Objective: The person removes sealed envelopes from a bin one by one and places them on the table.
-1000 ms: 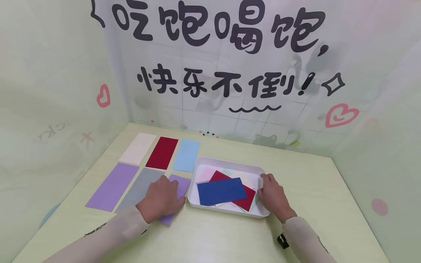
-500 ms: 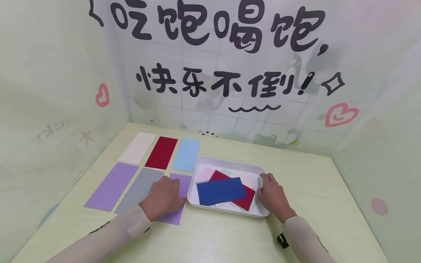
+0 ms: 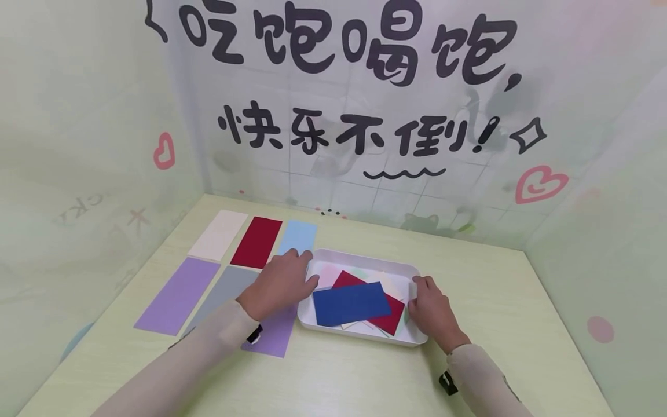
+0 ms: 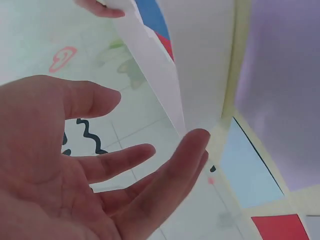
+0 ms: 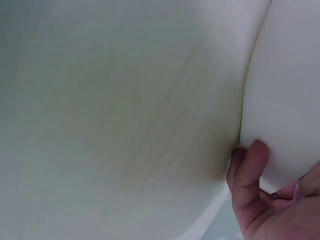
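A white tray point(image 3: 375, 264) holds loose cards, with a dark blue card point(image 3: 350, 304) lying across a dark red card point(image 3: 394, 315). At the tray's right end my right hand point(image 3: 435, 310) grips the rim; the right wrist view has its fingers curled against the tray's outer wall point(image 5: 290, 90). My left hand point(image 3: 281, 284) hovers by the tray's left end, partly hiding a light blue card point(image 3: 299, 233) and the right purple card point(image 3: 273, 339). Its thumb and fingers point(image 4: 185, 155) are spread apart with nothing between them.
Left of the tray, cards lie in two rows: a pale pink card point(image 3: 217, 234) and a crimson card point(image 3: 256, 242) behind, a purple card point(image 3: 178, 296) and a grey card point(image 3: 224, 289) in front. A printed curtain point(image 3: 333, 191) closes off the table's back.
The right purple card turned until straight in its row. My left hand has then come off it and moved up and right to the tray's left end. The right hand stays put.
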A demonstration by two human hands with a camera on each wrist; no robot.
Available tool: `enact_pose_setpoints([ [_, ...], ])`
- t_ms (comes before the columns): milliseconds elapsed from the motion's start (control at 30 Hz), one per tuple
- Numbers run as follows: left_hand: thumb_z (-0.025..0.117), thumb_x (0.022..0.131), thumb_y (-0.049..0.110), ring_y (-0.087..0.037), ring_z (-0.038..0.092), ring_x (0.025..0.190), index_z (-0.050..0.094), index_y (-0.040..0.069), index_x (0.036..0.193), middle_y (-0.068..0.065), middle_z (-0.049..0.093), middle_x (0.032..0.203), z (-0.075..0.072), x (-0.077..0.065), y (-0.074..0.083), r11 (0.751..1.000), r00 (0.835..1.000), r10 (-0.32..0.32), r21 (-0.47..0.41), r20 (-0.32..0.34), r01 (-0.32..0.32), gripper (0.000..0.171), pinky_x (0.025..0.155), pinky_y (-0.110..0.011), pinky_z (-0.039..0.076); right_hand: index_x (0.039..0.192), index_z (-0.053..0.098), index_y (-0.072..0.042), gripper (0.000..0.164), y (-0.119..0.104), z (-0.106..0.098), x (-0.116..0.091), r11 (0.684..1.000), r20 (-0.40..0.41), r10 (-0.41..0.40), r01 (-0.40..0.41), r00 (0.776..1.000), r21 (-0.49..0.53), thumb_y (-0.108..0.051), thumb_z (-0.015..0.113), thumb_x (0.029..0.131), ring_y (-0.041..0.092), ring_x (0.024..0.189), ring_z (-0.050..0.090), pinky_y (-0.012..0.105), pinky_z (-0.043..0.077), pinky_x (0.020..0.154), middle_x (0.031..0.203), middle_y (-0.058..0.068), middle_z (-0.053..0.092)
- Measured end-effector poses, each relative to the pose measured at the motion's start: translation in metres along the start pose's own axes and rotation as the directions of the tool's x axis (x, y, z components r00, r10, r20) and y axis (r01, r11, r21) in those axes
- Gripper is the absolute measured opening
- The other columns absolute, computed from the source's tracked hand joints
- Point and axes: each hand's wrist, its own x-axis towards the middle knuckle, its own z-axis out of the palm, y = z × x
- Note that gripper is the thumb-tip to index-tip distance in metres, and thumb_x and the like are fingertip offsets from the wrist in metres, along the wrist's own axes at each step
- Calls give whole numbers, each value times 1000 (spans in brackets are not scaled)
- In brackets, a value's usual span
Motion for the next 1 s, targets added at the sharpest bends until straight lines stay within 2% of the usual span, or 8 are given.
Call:
enact_pose_setpoints([
  [200,64,92,35,-25,63,89,57,3,131,-14,63,110,2,22,8,994,997,-67,-88,39,71,51,74,-38,56,140,44,4,55,2,1,1,1000,-2,1,-1,1000,-3,-11,65,92,35,104,60,49,50,90,129,21,49],
  [433,62,92,28,-24,59,78,57,1,125,-14,59,102,4,40,11,987,993,-102,-119,51,108,43,67,-37,54,140,44,4,55,2,2,2,1000,-9,-7,7,1000,-7,-11,65,92,35,104,60,48,50,90,129,20,49],
  [567,65,91,29,-23,57,76,56,3,126,-13,56,101,7,48,14,981,986,-138,-122,91,149,45,66,-36,54,139,44,4,54,2,2,2,1000,-18,-10,10,1000,-7,-11,64,92,34,103,60,47,50,89,128,20,49],
  [867,70,87,14,-30,61,88,48,0,138,-19,55,115,15,55,17,975,977,-167,-124,134,184,57,75,-42,56,138,45,4,51,0,0,0,1000,-17,2,-2,1000,-1,-9,63,92,33,99,61,46,51,89,126,19,50],
  [933,71,87,13,-30,61,88,50,-2,136,-19,56,113,18,55,16,978,979,-160,-113,126,174,56,76,-41,56,138,45,4,51,0,0,-1,1000,-17,5,-5,1000,0,-9,63,93,33,100,61,47,50,90,127,19,50],
  [1000,71,87,11,-28,60,86,54,-5,128,-18,56,106,21,55,16,983,984,-143,-103,106,154,47,74,-40,56,138,45,4,50,1,0,-1,1000,-23,1,-2,1000,-3,-9,63,93,34,100,61,48,50,90,127,19,50],
])
